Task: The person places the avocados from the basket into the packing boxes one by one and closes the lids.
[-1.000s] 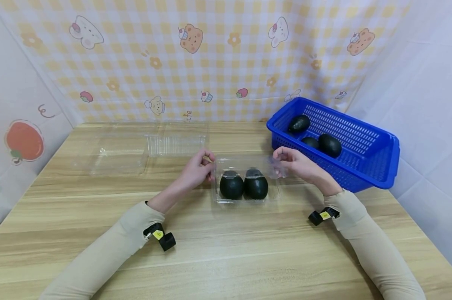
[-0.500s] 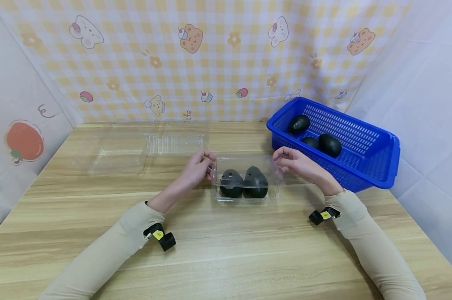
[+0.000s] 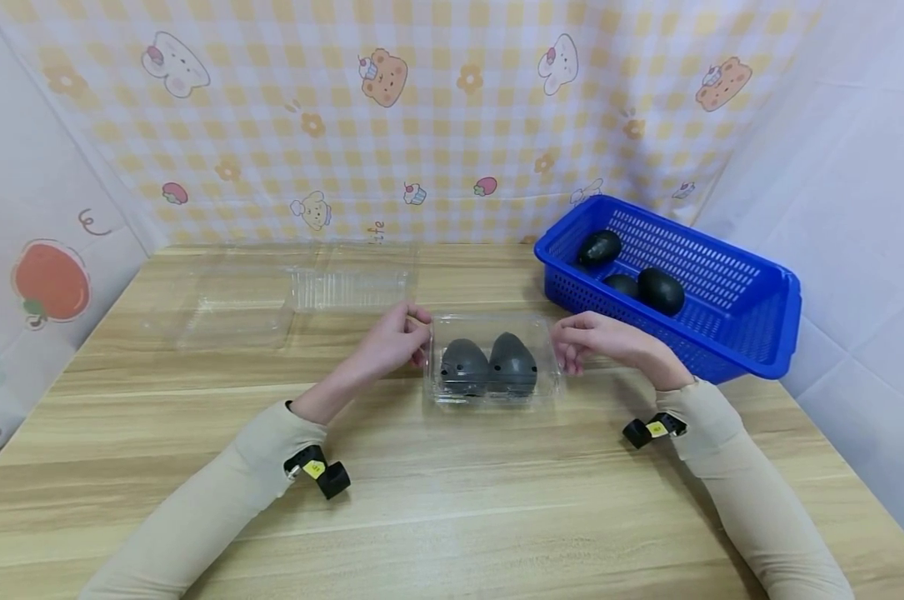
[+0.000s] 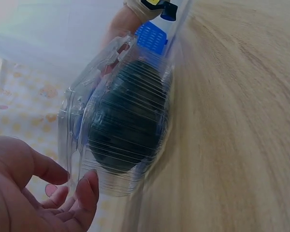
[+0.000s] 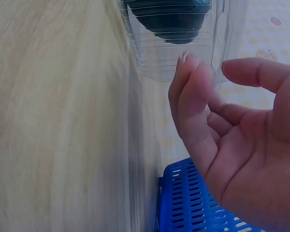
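Observation:
A clear plastic clamshell box [image 3: 545, 379] sits on the table in front of me, its lid folded down over two dark green avocados [image 3: 513, 364]. My left hand [image 3: 395, 337] pinches the rim at the box's left end. In the left wrist view, the thumb and fingertips [image 4: 90, 186] lie on either side of that rim, and one avocado [image 4: 130, 116] shows through the ribbed wall. At the other end, my right hand [image 3: 601, 337] pinches the right rim, with the thumb [image 5: 241, 71] on one side and the fingers opposite.
A blue perforated basket [image 3: 777, 321] stands at the right with avocados [image 3: 660, 290] inside. Open clear plastic boxes [image 3: 234, 310] lie at the back left of the wooden table [image 3: 452, 517]. A checked curtain [image 3: 452, 158] hangs behind.
The clamshell's lid has come down over the two avocados, which now look greyer through it. My right hand has shifted slightly down and right along the box's end; the left has hardly moved.

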The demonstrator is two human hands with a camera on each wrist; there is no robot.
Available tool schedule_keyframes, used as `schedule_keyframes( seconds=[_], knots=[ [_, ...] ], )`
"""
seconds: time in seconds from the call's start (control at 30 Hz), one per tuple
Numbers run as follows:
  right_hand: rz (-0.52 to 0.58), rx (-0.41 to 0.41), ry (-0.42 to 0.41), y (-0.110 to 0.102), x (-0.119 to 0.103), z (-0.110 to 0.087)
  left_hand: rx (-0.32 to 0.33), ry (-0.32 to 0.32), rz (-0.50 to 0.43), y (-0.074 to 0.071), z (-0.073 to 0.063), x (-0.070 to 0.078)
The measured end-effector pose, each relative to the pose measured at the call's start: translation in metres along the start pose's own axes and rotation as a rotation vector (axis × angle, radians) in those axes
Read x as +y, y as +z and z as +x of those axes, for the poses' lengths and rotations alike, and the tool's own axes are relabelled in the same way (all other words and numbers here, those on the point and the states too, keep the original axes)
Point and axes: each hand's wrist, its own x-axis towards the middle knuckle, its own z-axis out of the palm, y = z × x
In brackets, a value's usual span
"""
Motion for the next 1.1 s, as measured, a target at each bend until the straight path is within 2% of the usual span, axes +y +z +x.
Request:
schedule_keyframes(
  seconds=[0.2, 0.5, 0.6, 0.73, 0.9, 1.1],
  knots=[
    [0.010, -0.059, 0.005, -0.001, -0.001, -0.002, -0.053, 0.003, 0.100, -0.003, -0.003, 0.005],
    [0.039, -0.093, 0.013, -0.001, -0.003, -0.002, -0.180, 0.000, 0.210, -0.009, -0.005, 0.009],
    [0.055, -0.096, 0.011, -0.001, -0.003, -0.001, -0.221, -0.002, 0.214, -0.010, -0.005, 0.010],
    [0.080, -0.094, 0.003, -0.002, -0.001, -0.001, -0.247, -0.013, 0.169, -0.010, -0.006, 0.012],
    [0.137, -0.094, -0.007, -0.003, 0.003, -0.001, -0.234, -0.029, 0.119, -0.010, -0.007, 0.012],
    [0.210, -0.065, -0.004, -0.004, 0.004, -0.001, -0.215, -0.042, 0.110, -0.011, -0.007, 0.014]
  ],
)
